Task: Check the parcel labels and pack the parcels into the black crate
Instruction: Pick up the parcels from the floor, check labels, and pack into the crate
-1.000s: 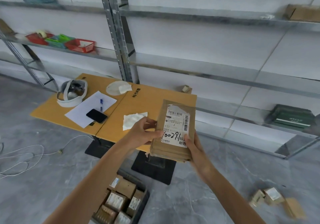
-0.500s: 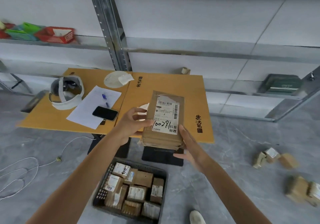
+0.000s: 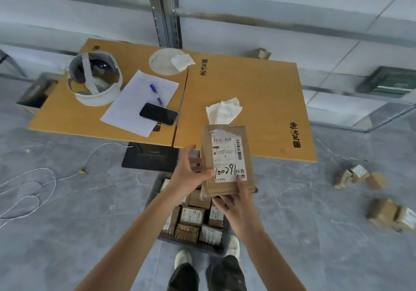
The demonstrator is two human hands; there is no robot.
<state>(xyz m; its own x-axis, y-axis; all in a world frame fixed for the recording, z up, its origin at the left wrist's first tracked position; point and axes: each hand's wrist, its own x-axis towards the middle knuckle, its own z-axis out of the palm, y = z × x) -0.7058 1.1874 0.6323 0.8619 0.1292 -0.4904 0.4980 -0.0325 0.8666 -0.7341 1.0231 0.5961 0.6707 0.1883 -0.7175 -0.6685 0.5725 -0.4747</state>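
I hold a flat brown cardboard parcel [image 3: 225,162] upright in front of me, its white label with a barcode and handwritten "100291" facing me. My left hand [image 3: 191,176] grips its left edge, thumb on the label. My right hand [image 3: 234,200] supports its bottom edge from below with the fingers curled round it. Directly beneath, on the floor, stands the black crate [image 3: 155,191], holding several small labelled brown parcels [image 3: 191,216]; my arms hide part of it.
A yellow table [image 3: 258,101] carries a headset, paper, pen, phone [image 3: 158,114] and tissues. Metal shelving [image 3: 164,11] runs behind. Loose parcels [image 3: 360,178] lie on the grey floor at right, a white cable [image 3: 33,187] at left. My shoes stand by the crate.
My view has tilted down, bringing the crate and my feet into sight. The parcel has come lower and nearer, now over the crate. Both hands keep their hold.
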